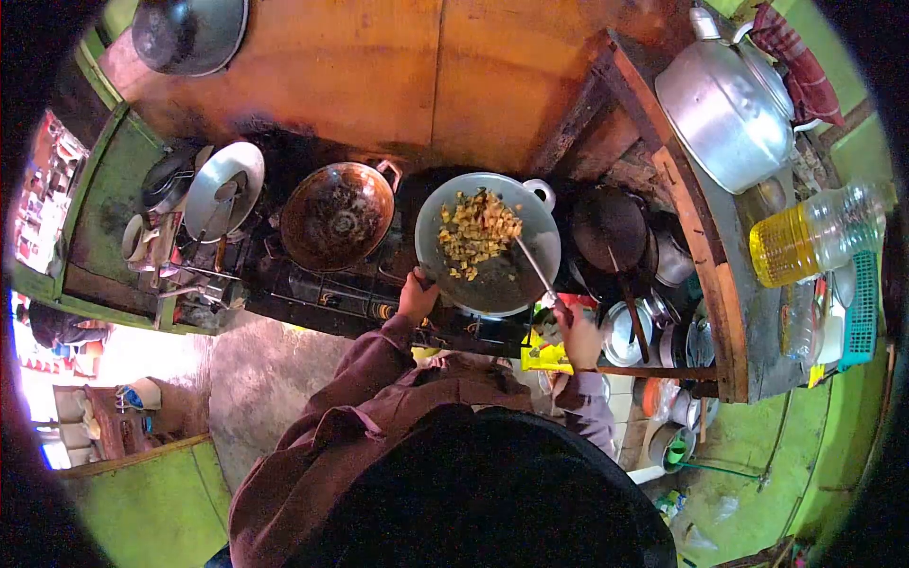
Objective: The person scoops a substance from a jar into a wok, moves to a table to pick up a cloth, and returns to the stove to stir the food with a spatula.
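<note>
A grey metal wok (483, 301) sits on the stove, with small browned cubes of food (478, 232) heaped toward its back and middle. My left hand (417, 297) is closed at the wok's near-left edge, around its handle, which the fingers mostly hide. In my right hand (579, 339) is the handle of a metal spatula (536, 263), which slants up and left over the wok's rim. Its blade end reaches the food's right side and is partly covered there. Beside and below my right hand, a yellow packet (546, 354) shows.
Left on the stove (331, 301) stands a browned pan (338, 218) with dark residue. A pale bowl with a ladle (225, 194) lies further left. Dark pans (611, 227) crowd the right. A kettle (727, 114) and an oil bottle (795, 241) occupy the raised wooden shelf.
</note>
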A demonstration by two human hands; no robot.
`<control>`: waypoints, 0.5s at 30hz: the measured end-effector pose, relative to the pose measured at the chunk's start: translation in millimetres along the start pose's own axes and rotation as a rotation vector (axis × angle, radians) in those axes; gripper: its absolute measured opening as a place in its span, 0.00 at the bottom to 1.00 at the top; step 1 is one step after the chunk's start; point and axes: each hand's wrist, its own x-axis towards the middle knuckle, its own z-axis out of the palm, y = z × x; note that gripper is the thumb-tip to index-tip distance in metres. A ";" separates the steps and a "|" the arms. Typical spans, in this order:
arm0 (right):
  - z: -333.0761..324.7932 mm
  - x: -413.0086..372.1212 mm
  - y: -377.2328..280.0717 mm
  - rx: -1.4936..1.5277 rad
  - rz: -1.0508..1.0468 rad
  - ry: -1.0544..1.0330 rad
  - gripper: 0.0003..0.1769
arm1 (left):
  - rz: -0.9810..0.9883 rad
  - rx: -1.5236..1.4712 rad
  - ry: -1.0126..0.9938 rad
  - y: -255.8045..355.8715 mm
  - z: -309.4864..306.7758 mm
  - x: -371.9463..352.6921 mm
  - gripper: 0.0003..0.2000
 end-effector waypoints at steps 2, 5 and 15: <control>-33.9 4.3 -4.4 -0.006 0.057 -0.033 0.16 | -0.022 -0.008 -0.023 0.3 -0.2 -1.2 0.25; -41.3 11.5 -4.4 0.036 0.036 0.058 0.14 | -0.004 -0.027 0.002 -8.7 4.5 4.0 0.25; 20.7 9.4 -99.7 0.528 -0.020 -0.155 0.22 | -0.014 0.005 0.007 -4.3 5.4 0.1 0.26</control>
